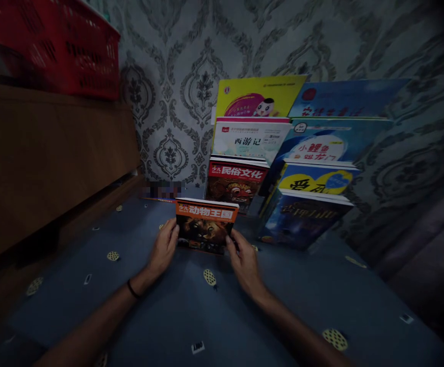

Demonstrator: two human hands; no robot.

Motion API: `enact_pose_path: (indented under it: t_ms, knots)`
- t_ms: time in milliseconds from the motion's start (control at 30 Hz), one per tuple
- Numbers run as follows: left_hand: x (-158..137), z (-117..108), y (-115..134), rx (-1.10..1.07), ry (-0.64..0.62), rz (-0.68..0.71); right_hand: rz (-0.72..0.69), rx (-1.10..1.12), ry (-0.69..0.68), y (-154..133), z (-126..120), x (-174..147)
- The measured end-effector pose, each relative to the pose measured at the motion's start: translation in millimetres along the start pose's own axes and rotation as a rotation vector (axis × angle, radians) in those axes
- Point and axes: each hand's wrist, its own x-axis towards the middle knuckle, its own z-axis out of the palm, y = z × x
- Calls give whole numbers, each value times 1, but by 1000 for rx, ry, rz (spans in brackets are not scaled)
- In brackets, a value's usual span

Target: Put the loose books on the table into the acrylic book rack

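Observation:
A book with an orange title band and an animal's face on its cover (205, 227) stands nearly upright between my hands, its front towards me. My left hand (164, 246) grips its left edge, thumb on the cover. At the right edge my right hand (244, 260) holds it the same way. Just behind stands a red-banded book with a mask picture (237, 186), in a tiered row below a white book (250, 137) and a yellow book (262, 94). To the right, a dark blue book (306, 219) fronts a second tiered row.
That second row also has a yellow and blue book (317, 178), a teal book (332, 137) and a blue book (355, 97). Blue patterned cloth (160, 316) covers the surface. A wooden cabinet (53, 163) with a red basket (92, 56) stands left; patterned wallpaper (168, 117) is behind.

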Motion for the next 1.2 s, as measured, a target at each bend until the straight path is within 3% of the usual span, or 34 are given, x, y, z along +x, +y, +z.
enact_pose_path:
  t_ms: [267,433,600,733,900,1033,1200]
  knots:
    - [1,-1,0,-1,-8,1,34,37,-17,-7,0,1]
    - [3,-8,-2,-116,-30,-102,21,59,-78,-17,-7,5]
    - [44,-20,2,-333,-90,-207,2,118,-118,-25,-15,10]
    - [103,-15,23,-276,-139,-95,9,117,-102,-26,-20,10]
    - [157,6,39,-71,-148,164,56,116,-142,-15,-20,7]
    - [176,19,39,28,-138,257,11,129,-155,-14,-21,8]
    - [178,33,44,97,-123,377,-45,140,-272,-22,-27,7]
